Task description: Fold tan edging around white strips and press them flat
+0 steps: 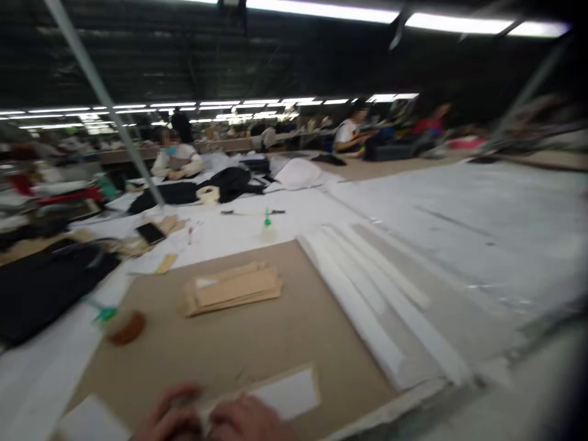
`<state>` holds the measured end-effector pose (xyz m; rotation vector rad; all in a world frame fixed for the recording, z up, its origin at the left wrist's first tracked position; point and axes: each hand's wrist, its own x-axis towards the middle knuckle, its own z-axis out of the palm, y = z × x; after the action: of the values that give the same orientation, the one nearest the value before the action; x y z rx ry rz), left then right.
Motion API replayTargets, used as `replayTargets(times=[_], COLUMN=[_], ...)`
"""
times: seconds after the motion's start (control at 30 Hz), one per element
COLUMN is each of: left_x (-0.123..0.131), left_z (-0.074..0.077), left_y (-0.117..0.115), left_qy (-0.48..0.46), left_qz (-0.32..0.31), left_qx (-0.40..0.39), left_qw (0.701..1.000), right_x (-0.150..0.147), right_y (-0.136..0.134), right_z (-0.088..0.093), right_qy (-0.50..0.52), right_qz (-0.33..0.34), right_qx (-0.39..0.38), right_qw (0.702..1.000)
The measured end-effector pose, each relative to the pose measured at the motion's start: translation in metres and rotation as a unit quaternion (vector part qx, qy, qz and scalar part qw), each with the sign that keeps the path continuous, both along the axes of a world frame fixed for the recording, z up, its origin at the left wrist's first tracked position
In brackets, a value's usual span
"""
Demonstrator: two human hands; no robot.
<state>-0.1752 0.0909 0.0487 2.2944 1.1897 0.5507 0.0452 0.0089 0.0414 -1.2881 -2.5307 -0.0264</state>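
At the bottom edge, my left hand (169,416) and my right hand (248,419) are close together, both blurred, with fingers curled. A white strip with a tan border (291,392) lies flat on the brown board (220,349) and runs under my right fingers. Its left end shows pale between the two hands, where my left fingers close on it; the fingertips are partly hidden. Another white piece (94,421) lies left of my left hand. Farther up the board is a stack of tan card strips (239,288). A brown-filled bottle with a green nozzle (125,327) stands at the left.
Long white strips (367,294) lie right of the board, beside a wide white sheet (482,233). Black fabric (50,282) and a phone (150,233) are at left. Beyond stands a second green-tipped bottle (268,228). A slanted pole (108,101) rises at left; other people sit farther back.
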Motion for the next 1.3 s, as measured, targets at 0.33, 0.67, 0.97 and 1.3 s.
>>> replayTargets(times=[0.33, 0.67, 0.97, 1.3], left_x=[-0.03, -0.019, -0.036, -0.038], left_z=[0.022, 0.019, 0.013, -0.02], left_y=[-0.047, -0.043, -0.047, -0.082], left_qy=[0.018, 0.159, 0.025, 0.046], left_qz=[-0.016, -0.061, 0.016, 0.042], left_qx=[-0.141, -0.115, -0.109, 0.113], left_qw=[0.99, 0.979, 0.994, 0.992], right_x=[-0.018, -0.021, -0.018, -0.017], right_y=[-0.012, -0.013, -0.011, -0.011], right_z=[-0.026, -0.025, -0.02, -0.022], right_qy=[0.242, 0.241, 0.224, 0.22], right_qz=[0.018, 0.017, 0.016, 0.018], right_qx=[-0.143, -0.135, -0.156, -0.154], right_qw=[0.959, 0.961, 0.962, 0.963])
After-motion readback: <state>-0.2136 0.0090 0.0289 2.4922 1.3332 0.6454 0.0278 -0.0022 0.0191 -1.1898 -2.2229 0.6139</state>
